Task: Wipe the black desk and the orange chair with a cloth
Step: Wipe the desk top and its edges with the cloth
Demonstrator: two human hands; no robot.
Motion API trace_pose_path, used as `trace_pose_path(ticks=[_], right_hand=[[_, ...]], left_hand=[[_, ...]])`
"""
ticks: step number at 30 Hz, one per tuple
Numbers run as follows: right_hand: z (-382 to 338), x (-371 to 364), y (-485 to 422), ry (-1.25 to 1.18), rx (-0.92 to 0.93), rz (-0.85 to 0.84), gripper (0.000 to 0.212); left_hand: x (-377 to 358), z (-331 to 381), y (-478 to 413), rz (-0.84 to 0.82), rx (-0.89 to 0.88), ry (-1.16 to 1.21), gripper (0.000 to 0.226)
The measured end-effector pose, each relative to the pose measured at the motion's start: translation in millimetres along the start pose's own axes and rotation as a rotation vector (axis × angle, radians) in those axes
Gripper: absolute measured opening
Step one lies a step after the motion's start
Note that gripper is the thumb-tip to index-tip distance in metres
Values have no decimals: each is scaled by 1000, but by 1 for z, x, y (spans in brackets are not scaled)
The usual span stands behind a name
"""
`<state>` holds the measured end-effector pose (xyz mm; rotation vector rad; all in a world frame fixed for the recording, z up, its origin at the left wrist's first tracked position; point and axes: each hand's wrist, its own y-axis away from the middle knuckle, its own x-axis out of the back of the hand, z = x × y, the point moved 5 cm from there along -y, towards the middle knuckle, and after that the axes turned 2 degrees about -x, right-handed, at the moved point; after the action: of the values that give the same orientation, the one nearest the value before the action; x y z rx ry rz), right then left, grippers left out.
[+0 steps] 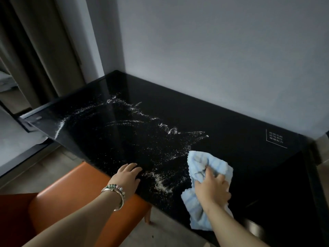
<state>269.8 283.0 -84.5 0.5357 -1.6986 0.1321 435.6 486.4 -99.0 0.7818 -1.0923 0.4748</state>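
While right hand (212, 188) grips blue cloth (206, 168), left hand (128, 177) flat, empty; black desk (240, 157) powder (160, 183) mostly unwiped; orange chair (71, 189) untouched.

On the black desk (222, 122), the right hand (212, 188) grips a light blue cloth (208, 164) near the front edge. The left hand (128, 177) rests flat on the desk's front edge, left of the cloth, above the orange chair (74, 189). White powder (160, 182) is scattered across the desk between and beyond the hands.

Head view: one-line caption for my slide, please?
Right hand wipes white powder off the black desk with a blue cloth; left hand rests flat.
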Motion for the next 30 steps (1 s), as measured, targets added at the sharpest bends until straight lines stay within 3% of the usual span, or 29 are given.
trace_pose_path(ticks=[6, 16, 21, 27, 30], right_hand=[[-62, -31, 47, 0, 113, -76, 63], [-139, -55, 85, -14, 165, -114, 63], [-186, -67, 117, -33, 320, -210, 61], [-248, -74, 133, -230, 449, -386, 53], [-263, -70, 137, -232, 492, -348, 55]], left_hand=[[10, -46, 19, 110, 78, 30, 46], [20, -121, 48, 123, 200, 192, 50], [29, -150, 53, 153, 213, 217, 46], [46, -175, 50, 206, 255, 307, 39], [51, -181, 52, 224, 257, 318, 39]])
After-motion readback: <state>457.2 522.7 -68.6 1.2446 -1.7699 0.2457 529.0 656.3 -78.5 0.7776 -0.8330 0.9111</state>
